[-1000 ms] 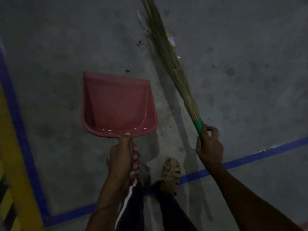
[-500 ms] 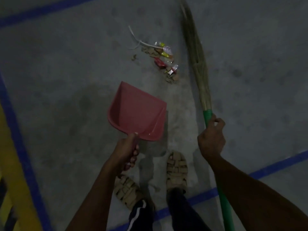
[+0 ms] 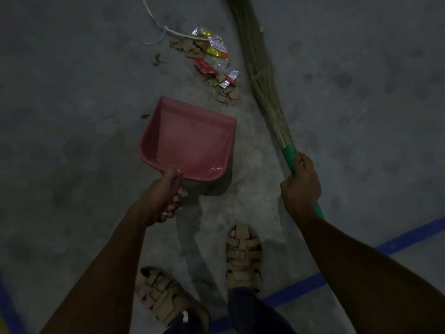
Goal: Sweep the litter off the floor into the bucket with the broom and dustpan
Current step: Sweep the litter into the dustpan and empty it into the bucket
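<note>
Left hand (image 3: pixel 166 196) wrapped tight round the handle of a pink dustpan (image 3: pixel 187 143), pan mouth turned toward the litter (image 3: pixel 212 61). Right hand (image 3: pixel 301 186) clenched on the green handle of a broom (image 3: pixel 260 71), bristles stretching away past the right side of the heap. Wrappers, torn cardboard bits and a white strap scattered on the grey floor (image 3: pixel 72 92), just beyond the pan's front edge. Two sandals (image 3: pixel 243 256) planted below, near a blue line (image 3: pixel 409 237). No bucket in view.
</note>
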Available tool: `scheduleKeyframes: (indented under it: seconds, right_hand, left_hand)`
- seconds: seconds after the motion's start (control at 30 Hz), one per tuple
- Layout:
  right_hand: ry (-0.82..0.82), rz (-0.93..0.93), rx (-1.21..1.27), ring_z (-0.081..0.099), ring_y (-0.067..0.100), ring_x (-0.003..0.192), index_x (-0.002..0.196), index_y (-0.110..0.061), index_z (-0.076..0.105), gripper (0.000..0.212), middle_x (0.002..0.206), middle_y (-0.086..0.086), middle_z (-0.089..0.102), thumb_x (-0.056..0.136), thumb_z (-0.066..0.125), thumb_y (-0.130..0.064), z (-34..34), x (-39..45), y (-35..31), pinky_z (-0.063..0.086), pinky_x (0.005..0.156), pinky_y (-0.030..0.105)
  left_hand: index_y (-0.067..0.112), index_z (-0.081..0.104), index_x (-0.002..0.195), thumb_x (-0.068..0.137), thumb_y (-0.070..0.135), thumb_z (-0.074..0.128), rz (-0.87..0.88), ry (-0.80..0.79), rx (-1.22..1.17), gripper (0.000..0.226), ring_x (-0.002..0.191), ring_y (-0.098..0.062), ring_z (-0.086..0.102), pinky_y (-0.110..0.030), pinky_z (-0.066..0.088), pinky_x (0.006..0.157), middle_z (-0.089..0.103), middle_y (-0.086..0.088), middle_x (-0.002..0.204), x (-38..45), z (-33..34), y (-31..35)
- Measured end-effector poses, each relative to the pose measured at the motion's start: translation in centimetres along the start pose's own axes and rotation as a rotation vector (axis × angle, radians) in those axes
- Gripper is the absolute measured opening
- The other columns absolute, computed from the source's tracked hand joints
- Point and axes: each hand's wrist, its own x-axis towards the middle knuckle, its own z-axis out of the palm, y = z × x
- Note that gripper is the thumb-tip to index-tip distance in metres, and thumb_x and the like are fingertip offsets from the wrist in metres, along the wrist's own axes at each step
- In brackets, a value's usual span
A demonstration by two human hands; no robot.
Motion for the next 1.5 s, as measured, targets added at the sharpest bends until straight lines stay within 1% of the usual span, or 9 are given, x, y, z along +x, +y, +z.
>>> scheduleKeyframes:
  seconds: [0.13,0.27,0.47,0.7,0.87,1.03,1.17,1.33,1.5]
  right_hand:
    - [0.044,-0.054,-0.018,0.059,0.032,0.096,0.14,-0.013,0.052,0.078,0.142,0.002,0.051,0.065,0.064,0.005,0.6,1.2,0.6,0.043,0.068,0.03]
    - [0.082,-0.095,-0.028,0.061,0.031,0.093,0.135,-0.011,0.057,0.076,0.136,0.005,0.057,0.061,0.068,0.005,1.0,0.8,1.2,0.042,0.068,0.028]
    - [0.035,-0.19,-0.089,0.059,0.027,0.084,0.13,-0.011,0.06,0.074,0.127,0.004,0.061,0.059,0.071,0.006,1.5,-2.4,2.3,0.038,0.062,0.024]
    - [0.07,-0.353,-0.077,0.059,0.028,0.074,0.122,-0.003,0.064,0.062,0.12,0.008,0.064,0.062,0.058,0.011,1.8,-6.2,2.6,0.047,0.053,0.03]
    - [0.063,-0.364,-0.165,0.057,0.033,0.071,0.122,0.0,0.062,0.065,0.121,0.014,0.063,0.059,0.066,0.018,1.2,-7.7,2.2,0.046,0.055,0.031]
    - [0.143,-0.364,-0.128,0.058,0.036,0.083,0.124,0.002,0.06,0.059,0.123,0.019,0.061,0.067,0.062,0.016,1.2,-7.9,1.2,0.047,0.062,0.034]
    - [0.143,-0.371,-0.067,0.057,0.033,0.083,0.127,0.0,0.06,0.055,0.129,0.016,0.058,0.073,0.059,0.011,1.8,-7.4,0.0,0.046,0.06,0.035]
    - [0.064,-0.339,-0.107,0.055,0.032,0.084,0.133,-0.007,0.055,0.069,0.135,0.01,0.053,0.065,0.066,0.004,2.0,-5.2,-2.8,0.043,0.062,0.034]
    - [0.106,-0.354,-0.118,0.054,0.031,0.078,0.134,-0.009,0.055,0.07,0.133,0.01,0.055,0.066,0.061,0.006,2.3,-1.9,-6.1,0.036,0.057,0.031]
  left_hand:
    - [0.015,0.048,0.07,0.095,0.06,0.043,0.013,-0.011,0.096,0.052,0.031,-0.013,0.025,-0.012,0.023,0.039,0.037,-0.001,0.052,2.1,-1.7,2.2]
    - [0.014,0.048,0.067,0.095,0.06,0.043,0.039,-0.019,0.209,0.054,0.031,-0.014,0.027,-0.012,0.022,0.042,0.036,-0.003,0.053,3.2,-3.0,3.8]
    - [0.011,0.049,0.068,0.097,0.06,0.039,0.046,-0.02,0.317,0.057,0.03,-0.014,0.029,-0.014,0.025,0.036,0.039,-0.004,0.052,3.8,-4.7,6.1]
    - [0.015,0.051,0.067,0.079,0.066,0.042,0.076,-0.029,0.389,0.053,0.033,-0.016,0.03,-0.017,0.023,0.05,0.042,-0.002,0.053,4.5,-6.6,5.8]
    - [0.011,0.052,0.07,0.093,0.057,0.043,0.15,0.022,0.319,0.052,0.033,-0.015,0.031,-0.017,0.025,0.048,0.041,-0.006,0.053,4.1,-7.2,2.9]
    - [0.01,0.052,0.065,0.086,0.059,0.048,0.179,0.036,0.207,0.054,0.034,-0.015,0.03,-0.017,0.026,0.047,0.04,-0.007,0.05,2.8,-7.7,-0.6]
    - [0.009,0.051,0.066,0.095,0.058,0.044,0.113,0.019,0.076,0.057,0.034,-0.013,0.027,-0.015,0.025,0.046,0.036,-0.007,0.05,1.6,-8.1,-4.3]
    - [0.011,0.046,0.056,0.101,0.054,0.039,0.055,0.048,-0.099,0.063,0.031,-0.012,0.022,-0.013,0.02,0.043,0.029,-0.006,0.047,-0.3,-8.8,-8.2]
    - [0.008,0.049,0.065,0.1,0.05,0.04,-0.009,0.075,-0.258,0.056,0.026,-0.014,0.022,-0.01,0.025,0.038,0.033,-0.006,0.049,-1.2,-10.2,-9.6]
